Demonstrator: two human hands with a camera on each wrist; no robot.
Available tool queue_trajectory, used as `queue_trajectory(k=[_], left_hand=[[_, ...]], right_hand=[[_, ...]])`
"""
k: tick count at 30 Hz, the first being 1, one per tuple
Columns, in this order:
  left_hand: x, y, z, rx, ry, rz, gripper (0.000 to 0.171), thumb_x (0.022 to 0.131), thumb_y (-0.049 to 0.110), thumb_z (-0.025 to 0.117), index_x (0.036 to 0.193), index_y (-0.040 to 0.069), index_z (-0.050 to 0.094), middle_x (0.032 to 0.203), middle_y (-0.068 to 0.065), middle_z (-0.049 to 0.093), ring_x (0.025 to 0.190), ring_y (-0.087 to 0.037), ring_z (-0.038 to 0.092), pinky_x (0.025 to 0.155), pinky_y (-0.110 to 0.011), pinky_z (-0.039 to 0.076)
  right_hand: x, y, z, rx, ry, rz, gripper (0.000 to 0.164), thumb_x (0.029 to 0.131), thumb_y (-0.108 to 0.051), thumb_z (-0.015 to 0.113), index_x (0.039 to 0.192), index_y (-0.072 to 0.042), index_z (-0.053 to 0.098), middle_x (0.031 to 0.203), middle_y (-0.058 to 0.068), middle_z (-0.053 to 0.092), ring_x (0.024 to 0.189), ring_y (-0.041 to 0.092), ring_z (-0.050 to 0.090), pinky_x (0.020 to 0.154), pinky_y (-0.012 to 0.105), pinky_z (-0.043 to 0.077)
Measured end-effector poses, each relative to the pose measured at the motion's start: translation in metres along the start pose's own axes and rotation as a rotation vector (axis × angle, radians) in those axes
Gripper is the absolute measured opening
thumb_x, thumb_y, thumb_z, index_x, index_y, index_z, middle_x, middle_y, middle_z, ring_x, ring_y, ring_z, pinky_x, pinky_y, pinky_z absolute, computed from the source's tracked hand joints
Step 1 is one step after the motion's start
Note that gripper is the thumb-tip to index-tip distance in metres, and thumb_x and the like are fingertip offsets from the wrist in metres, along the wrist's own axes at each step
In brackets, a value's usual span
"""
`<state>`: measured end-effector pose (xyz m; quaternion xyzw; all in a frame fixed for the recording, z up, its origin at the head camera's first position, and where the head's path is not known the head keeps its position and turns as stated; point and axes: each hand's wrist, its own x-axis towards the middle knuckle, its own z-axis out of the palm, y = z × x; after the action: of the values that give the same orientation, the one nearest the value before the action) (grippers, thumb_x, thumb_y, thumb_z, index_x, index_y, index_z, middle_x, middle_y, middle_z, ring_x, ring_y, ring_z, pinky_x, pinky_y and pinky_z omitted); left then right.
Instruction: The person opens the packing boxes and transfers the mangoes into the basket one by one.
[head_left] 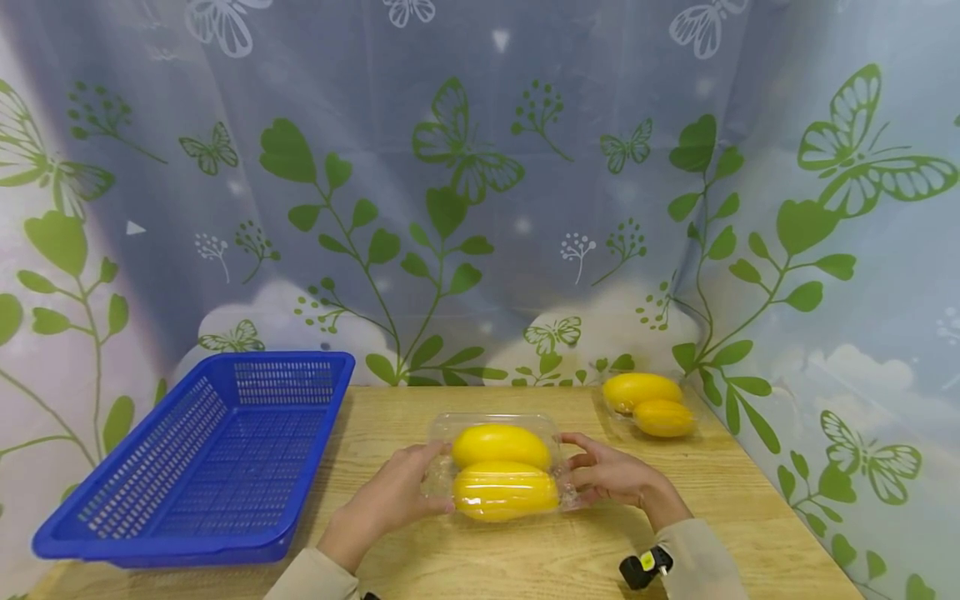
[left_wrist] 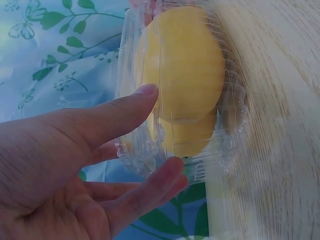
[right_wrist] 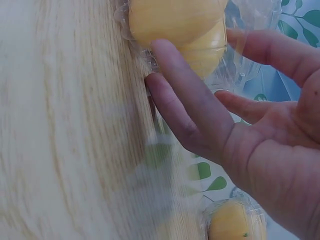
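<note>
I have the left hand (head_left: 393, 492) and right hand (head_left: 618, 475) with fingers curled round opposite ends of a clear box (head_left: 487, 419) of two yellow fruits (head_left: 504, 490), mid-table (head_left: 465, 567), between the blue basket (head_left: 187, 547) and two more fruits (head_left: 642, 390).

The plastic box (head_left: 446, 428) looks glossy, the table (head_left: 525, 558) wood-grained

Table (head_left: 457, 567): light brown wood, thin lines
Cloth (head_left: 330, 67): hangs behind the table and on both sides
Cloth pictures: green leaves (head_left: 288, 152), butterflies (head_left: 467, 157), white clouds (head_left: 855, 375)
Blue: darker behind the table, paler to its right
</note>
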<state>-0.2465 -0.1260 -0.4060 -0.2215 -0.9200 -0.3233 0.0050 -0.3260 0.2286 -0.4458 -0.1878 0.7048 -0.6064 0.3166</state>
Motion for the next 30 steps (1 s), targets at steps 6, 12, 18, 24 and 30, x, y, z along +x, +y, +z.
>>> queue_trajectory(k=[6,12,18,24,30], left_hand=[[0.001,0.0014,0.0002,0.008,0.002,-0.008,0.077,0.081,0.023,0.088,0.146,0.0,0.053,0.144,-0.022,0.06,0.108,-0.037,0.067,0.096,-0.055,0.058],[0.0032,0.0024,-0.0004,0.021,-0.006,-0.025,0.076,0.083,0.023,0.087,0.148,0.0,0.053,0.143,-0.021,0.062,0.105,-0.034,0.068,0.093,-0.053,0.059],[0.0041,0.0028,-0.0012,0.037,0.004,-0.023,0.079,0.082,0.024,0.088,0.147,-0.001,0.053,0.137,-0.022,0.065,0.098,-0.031,0.066,0.087,-0.052,0.059],[0.0042,0.0022,0.0003,0.03,0.01,-0.026,0.079,0.08,0.024,0.089,0.146,-0.002,0.054,0.137,-0.024,0.065,0.098,-0.033,0.068,0.088,-0.053,0.06],[0.0039,0.0038,0.0021,0.064,0.032,-0.015,0.076,0.08,0.024,0.089,0.144,-0.001,0.056,0.141,-0.022,0.064,0.12,-0.042,0.065,0.106,-0.058,0.052]], right_hand=[[-0.0009,0.0,-0.0008,0.0,0.011,0.002,0.085,0.1,-0.008,0.064,0.163,-0.003,0.007,0.116,0.014,0.055,0.092,0.018,0.066,0.084,0.038,0.065],[-0.0016,-0.0005,-0.0023,0.002,0.01,-0.004,0.085,0.099,-0.007,0.063,0.163,-0.002,0.008,0.12,0.017,0.053,0.096,0.02,0.067,0.085,0.039,0.065],[-0.0027,-0.0012,-0.0018,0.006,0.005,-0.008,0.085,0.098,-0.004,0.062,0.163,-0.001,0.006,0.13,0.021,0.053,0.101,0.022,0.069,0.086,0.04,0.064],[-0.0008,0.0004,-0.0008,-0.002,-0.001,-0.007,0.084,0.099,-0.003,0.06,0.163,0.0,0.006,0.132,0.023,0.053,0.1,0.022,0.069,0.088,0.042,0.064],[0.0,0.002,-0.0023,0.0,0.011,0.001,0.085,0.099,-0.002,0.061,0.163,0.0,0.006,0.128,0.022,0.054,0.099,0.021,0.069,0.088,0.042,0.064]])
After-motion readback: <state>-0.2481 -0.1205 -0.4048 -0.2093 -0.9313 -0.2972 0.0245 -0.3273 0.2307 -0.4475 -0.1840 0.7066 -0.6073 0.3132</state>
